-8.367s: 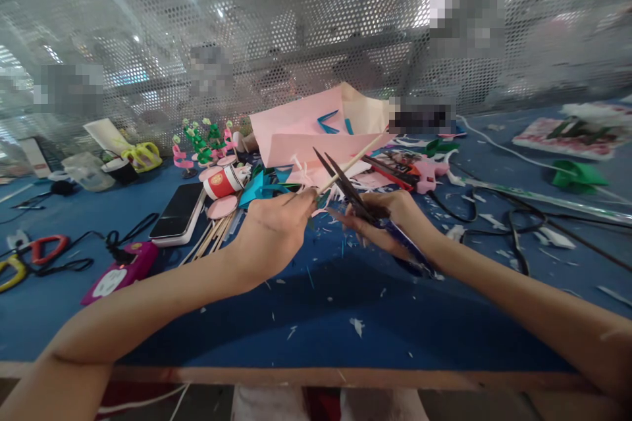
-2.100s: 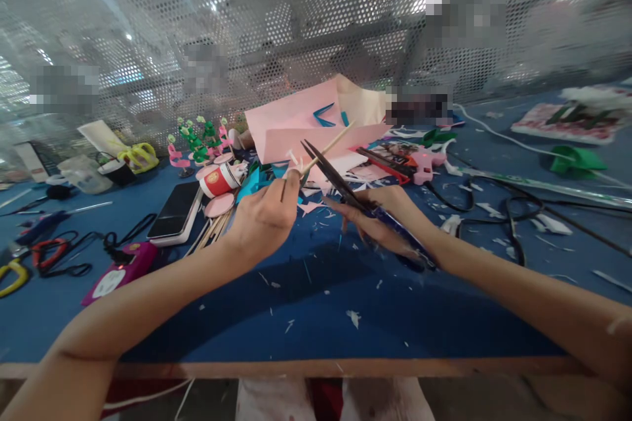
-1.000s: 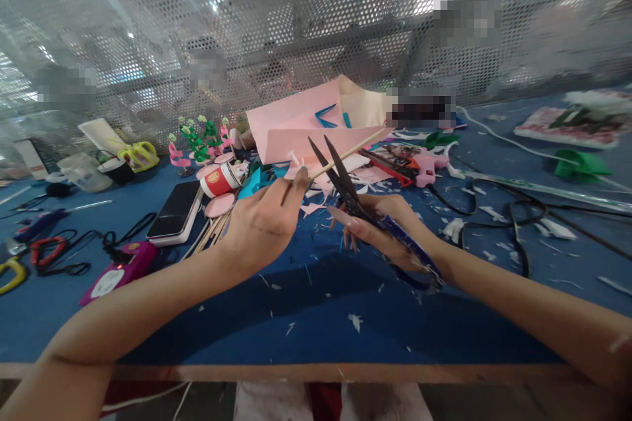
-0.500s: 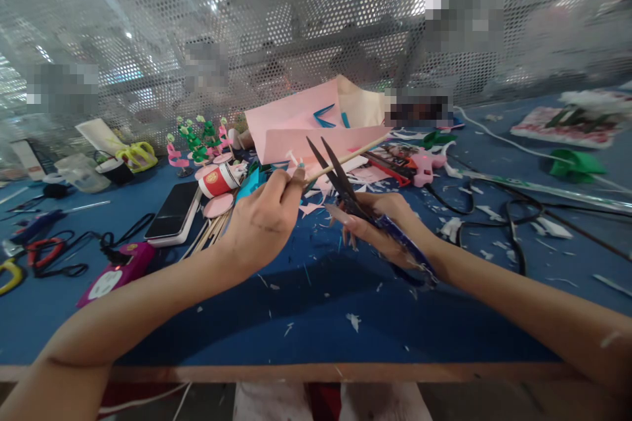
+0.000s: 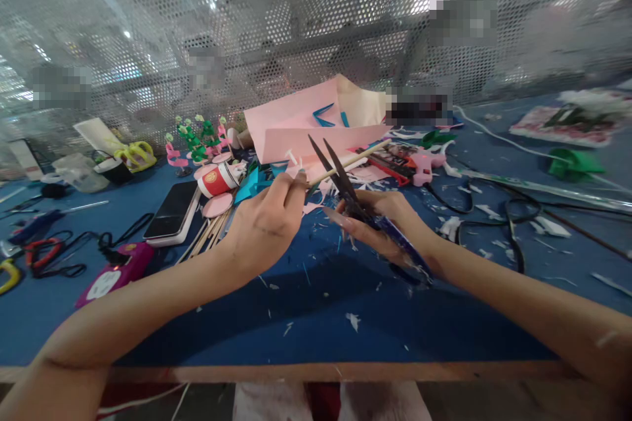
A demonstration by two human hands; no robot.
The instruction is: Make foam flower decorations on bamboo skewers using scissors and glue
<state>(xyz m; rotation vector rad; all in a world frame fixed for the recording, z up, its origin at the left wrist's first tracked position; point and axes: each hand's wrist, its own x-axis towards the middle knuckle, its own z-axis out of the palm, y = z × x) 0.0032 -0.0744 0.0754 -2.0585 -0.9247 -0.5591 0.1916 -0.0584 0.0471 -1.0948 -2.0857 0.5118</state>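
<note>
Pinched in my left hand point(image 5: 271, 217) is a thin wooden stick point(image 5: 363, 156), which slants up and to the right. My right hand point(image 5: 380, 223) grips a pair of scissors point(image 5: 348, 194) with dark blades and blue handles. The blades point up and are slightly parted, and the stick passes at them; whether they touch it I cannot tell. Behind both hands lies a folded pink sheet point(image 5: 296, 112) with narrow blue pieces on it. Pink and white paper scraps are strewn beneath the blades.
On the left are a smartphone point(image 5: 172, 210), a red and white paper cup point(image 5: 217, 179), several wooden sticks point(image 5: 210, 237) and a magenta power strip point(image 5: 118, 270). A pink glue gun point(image 5: 424, 164) and black cables point(image 5: 516, 237) lie right. A perforated metal screen point(image 5: 306, 20) stands behind the table.
Both hands stay nearly in place, still holding the stick and the scissors. The scissor blades show only a slight shift.
</note>
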